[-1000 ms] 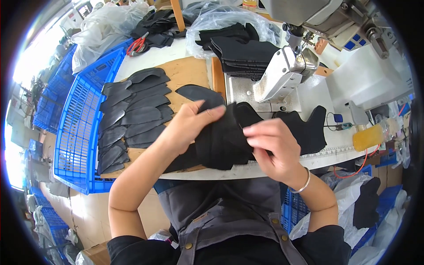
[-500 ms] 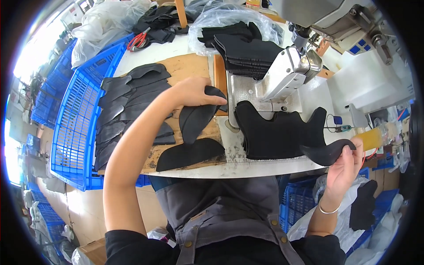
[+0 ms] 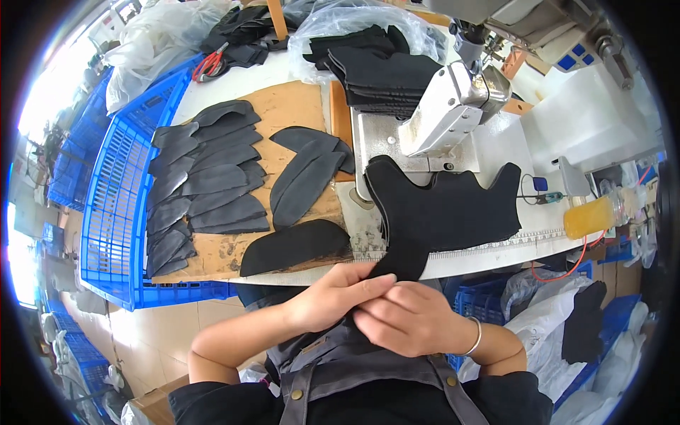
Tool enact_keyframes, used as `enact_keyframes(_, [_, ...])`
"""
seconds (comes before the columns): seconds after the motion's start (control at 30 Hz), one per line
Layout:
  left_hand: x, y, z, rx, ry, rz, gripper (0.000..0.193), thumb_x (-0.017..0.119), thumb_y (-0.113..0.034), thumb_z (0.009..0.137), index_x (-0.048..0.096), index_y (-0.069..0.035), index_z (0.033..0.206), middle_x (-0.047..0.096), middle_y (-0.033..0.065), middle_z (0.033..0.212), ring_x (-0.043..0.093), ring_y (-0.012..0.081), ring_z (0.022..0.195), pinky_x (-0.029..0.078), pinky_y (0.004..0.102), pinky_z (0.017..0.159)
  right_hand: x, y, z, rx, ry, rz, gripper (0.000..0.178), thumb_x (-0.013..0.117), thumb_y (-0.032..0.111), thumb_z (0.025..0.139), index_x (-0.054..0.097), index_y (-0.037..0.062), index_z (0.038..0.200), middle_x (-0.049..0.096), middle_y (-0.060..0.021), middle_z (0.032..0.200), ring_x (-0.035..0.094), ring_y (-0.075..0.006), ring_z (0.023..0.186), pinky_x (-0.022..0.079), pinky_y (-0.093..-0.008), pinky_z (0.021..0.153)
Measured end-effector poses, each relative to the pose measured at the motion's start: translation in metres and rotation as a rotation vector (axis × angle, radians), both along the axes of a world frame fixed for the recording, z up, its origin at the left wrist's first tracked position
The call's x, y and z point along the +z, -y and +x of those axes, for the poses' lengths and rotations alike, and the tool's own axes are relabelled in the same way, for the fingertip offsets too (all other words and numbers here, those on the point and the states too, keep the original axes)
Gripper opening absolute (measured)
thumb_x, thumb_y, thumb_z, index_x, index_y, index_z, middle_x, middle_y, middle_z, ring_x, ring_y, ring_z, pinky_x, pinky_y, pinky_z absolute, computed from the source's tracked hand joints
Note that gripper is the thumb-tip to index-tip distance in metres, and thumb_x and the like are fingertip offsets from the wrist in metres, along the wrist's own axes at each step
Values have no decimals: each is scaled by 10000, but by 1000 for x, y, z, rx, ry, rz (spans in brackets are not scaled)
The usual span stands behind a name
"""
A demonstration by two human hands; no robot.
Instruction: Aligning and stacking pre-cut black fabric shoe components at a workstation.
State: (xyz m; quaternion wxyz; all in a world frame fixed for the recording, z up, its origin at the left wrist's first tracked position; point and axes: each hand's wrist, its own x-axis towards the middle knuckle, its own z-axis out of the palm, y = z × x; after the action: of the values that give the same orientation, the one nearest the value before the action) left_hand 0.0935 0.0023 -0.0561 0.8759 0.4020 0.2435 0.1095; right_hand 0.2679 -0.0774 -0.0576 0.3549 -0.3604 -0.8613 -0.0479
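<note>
My left hand (image 3: 336, 296) and my right hand (image 3: 411, 320) meet just in front of the table's near edge. Their fingers close on a black curved fabric piece (image 3: 405, 261), whose far end overlaps a stack of black notched fabric panels (image 3: 453, 209); part of the piece is hidden by my fingers. To the left, a dark leaf-shaped piece (image 3: 304, 185) lies across other loose pieces on a brown board (image 3: 297, 103). A black half-oval piece (image 3: 296, 248) rests near the board's front edge. Overlapping rows of dark curved pieces (image 3: 219, 188) cover the board's left part.
A sewing machine (image 3: 453, 106) stands at the back right beside another stack of black panels (image 3: 382, 78). Red-handled scissors (image 3: 210, 65) lie at the back left. A blue crate (image 3: 117, 205) flanks the table, and a bottle of yellow liquid (image 3: 589, 217) is at the right.
My left hand has let go of the leaf-shaped piece, leaving it on the board. My right hand has brought the curved piece leftward, and both hands now hold it close to my body.
</note>
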Motion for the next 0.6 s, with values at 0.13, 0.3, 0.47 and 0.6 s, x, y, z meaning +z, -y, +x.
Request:
enact_keyframes(0.13, [-4,-1,-4,-43,-170,319,220,517,-157,980,604,23,1069,652,7,904,571,47,820,481,216,730,10,8,23,146,-65,-132,383,737,256,714,627,56,1021,620,-100,1103,606,-246,965,501,-329,784])
enact_keyframes(0.3, [24,-3,20,-461,39,605,210,551,-124,949,604,54,1046,676,118,789,698,162,779,509,268,666,31,2,61,138,-373,-905,487,796,261,725,613,42,1120,669,-114,989,650,-264,895,494,-329,749])
enact_keyframes(0.47, [23,-2,57,-216,-225,926,208,649,-164,867,611,34,819,602,176,654,624,293,595,470,360,546,29,7,96,-191,-387,-1013,238,778,164,741,634,32,877,642,-82,750,618,-169,672,475,-281,642])
enact_keyframes(0.6, [12,-21,93,129,-260,1259,320,755,-207,782,608,65,865,560,168,671,442,155,572,427,310,550,36,-19,130,-359,-453,-979,251,774,137,737,606,7,872,600,-55,733,547,-96,693,451,-270,656])
